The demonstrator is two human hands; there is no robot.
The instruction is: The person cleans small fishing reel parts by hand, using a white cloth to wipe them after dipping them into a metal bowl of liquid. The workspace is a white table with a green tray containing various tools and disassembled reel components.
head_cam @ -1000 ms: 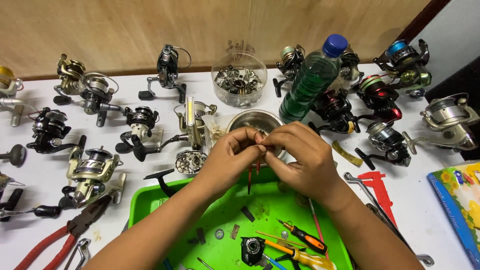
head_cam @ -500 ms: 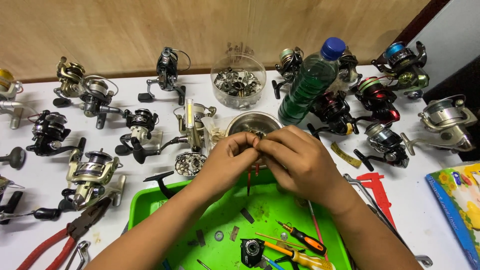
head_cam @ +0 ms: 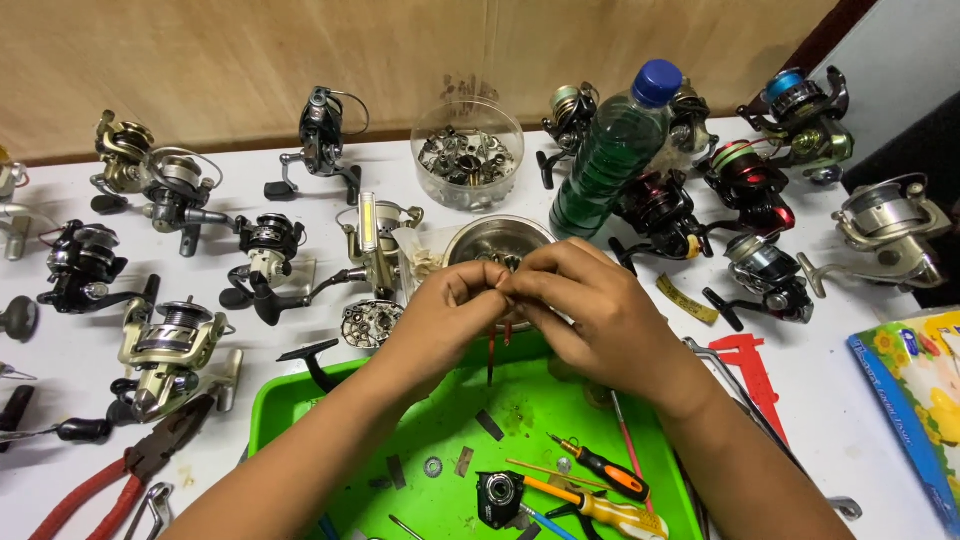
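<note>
My left hand [head_cam: 440, 318] and my right hand [head_cam: 592, 308] meet fingertip to fingertip above the far edge of a green tray [head_cam: 290, 415]. Between them they pinch a small part with thin dark and red pins [head_cam: 497, 352] hanging down from it; the part itself is mostly hidden by my fingers. Just behind my hands stands a small steel bowl [head_cam: 480, 240]. In the tray lie small screwdrivers [head_cam: 600, 470], a washer [head_cam: 433, 466], a black reel part [head_cam: 499, 497] and flat metal bits.
Several fishing reels [head_cam: 170, 345] ring the white table on both sides. A green plastic bottle with a blue cap [head_cam: 612, 155] and a clear tub of metal parts [head_cam: 467, 165] stand at the back. Red pliers [head_cam: 120, 475] lie front left, a red caliper [head_cam: 752, 365] right, a colourful book [head_cam: 915, 390] far right.
My hands have stayed together over the tray, shifting slightly toward the steel bowl while working the small part. Nothing else has moved.
</note>
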